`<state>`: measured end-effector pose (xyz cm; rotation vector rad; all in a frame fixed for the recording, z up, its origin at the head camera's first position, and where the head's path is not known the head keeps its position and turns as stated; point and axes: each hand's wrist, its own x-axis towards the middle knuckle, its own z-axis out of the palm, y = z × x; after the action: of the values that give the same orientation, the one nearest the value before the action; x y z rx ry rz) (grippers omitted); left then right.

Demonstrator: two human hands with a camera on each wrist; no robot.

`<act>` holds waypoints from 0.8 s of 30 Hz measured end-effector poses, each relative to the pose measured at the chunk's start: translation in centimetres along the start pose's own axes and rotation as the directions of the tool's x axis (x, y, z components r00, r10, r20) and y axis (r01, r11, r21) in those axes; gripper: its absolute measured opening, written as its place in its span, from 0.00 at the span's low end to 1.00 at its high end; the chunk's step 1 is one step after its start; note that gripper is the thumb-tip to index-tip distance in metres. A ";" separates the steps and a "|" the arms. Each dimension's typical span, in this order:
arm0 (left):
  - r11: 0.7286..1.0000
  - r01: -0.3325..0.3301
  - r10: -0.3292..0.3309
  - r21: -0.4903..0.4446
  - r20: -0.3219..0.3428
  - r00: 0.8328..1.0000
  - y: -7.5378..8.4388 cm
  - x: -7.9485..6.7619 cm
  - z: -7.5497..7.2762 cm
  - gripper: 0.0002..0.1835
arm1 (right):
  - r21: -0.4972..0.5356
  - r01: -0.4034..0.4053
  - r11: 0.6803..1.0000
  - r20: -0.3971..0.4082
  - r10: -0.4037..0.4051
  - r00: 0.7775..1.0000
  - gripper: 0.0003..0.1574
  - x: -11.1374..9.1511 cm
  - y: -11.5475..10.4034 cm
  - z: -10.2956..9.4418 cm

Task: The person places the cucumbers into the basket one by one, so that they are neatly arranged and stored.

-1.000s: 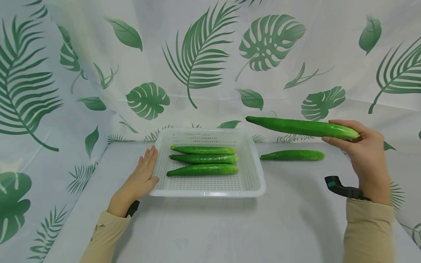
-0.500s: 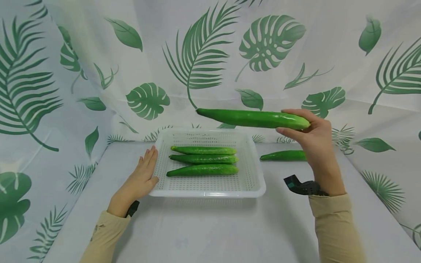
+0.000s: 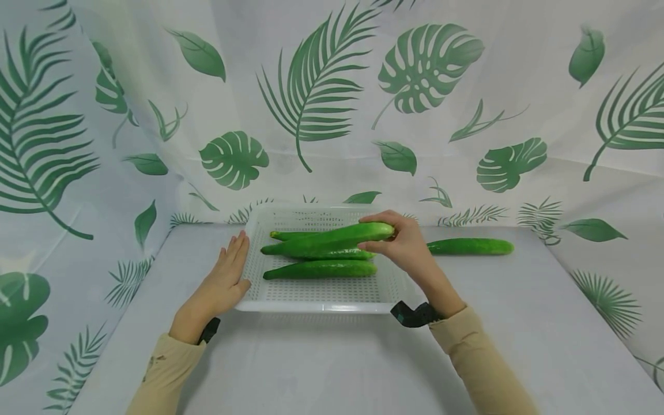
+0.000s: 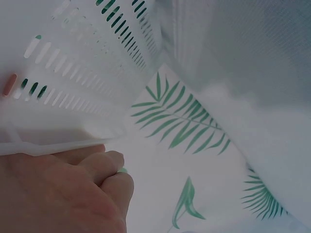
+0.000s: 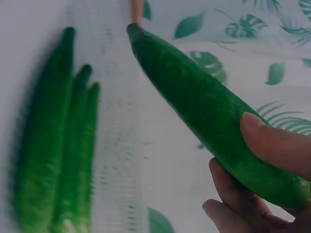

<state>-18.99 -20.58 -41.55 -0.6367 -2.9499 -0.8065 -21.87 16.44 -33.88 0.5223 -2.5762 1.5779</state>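
My right hand (image 3: 402, 239) grips a green cucumber (image 3: 327, 239) by its paler end, thumb on one side and fingers on the other. That cucumber overlaps the basket's contents in the head view; in the right wrist view (image 5: 214, 114) its dark tip points away from the hand. Three more cucumbers (image 3: 319, 269) lie side by side in the white perforated basket (image 3: 321, 307), two of them partly covered by the held one. My left hand (image 3: 225, 274) rests with straight fingers against the basket's left side; the left wrist view shows its fingers under the rim (image 4: 53, 145).
Another cucumber (image 3: 471, 246) lies on the white table (image 3: 321, 363) to the right of the basket, its left end hidden by my right hand. A leaf-patterned white curtain (image 3: 332, 115) stands behind and along the sides.
My right hand has carried the cucumber leftward and down from the right side to over the basket. My left hand has stayed at the basket's left side.
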 end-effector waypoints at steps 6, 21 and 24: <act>1.000 0.003 -0.003 0.015 0.004 1.000 -0.1 0.0 0.0 0.44 | -0.051 -0.043 0.998 0.043 0.045 0.998 0.28 -0.7 2.3 2.7; 1.000 -0.005 0.005 0.003 0.004 1.000 0.0 0.0 0.0 0.44 | -0.213 -0.141 0.967 0.054 0.155 0.986 0.29 -1.6 4.6 4.5; 1.000 -0.003 0.003 0.006 0.003 1.000 0.0 0.0 0.0 0.44 | -0.248 -0.181 0.952 0.042 0.197 0.979 0.30 -1.6 4.6 4.5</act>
<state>-19.01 -20.59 -41.61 -0.6420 -2.9522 -0.7973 -21.38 14.79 -40.34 0.3176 -2.8922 1.2808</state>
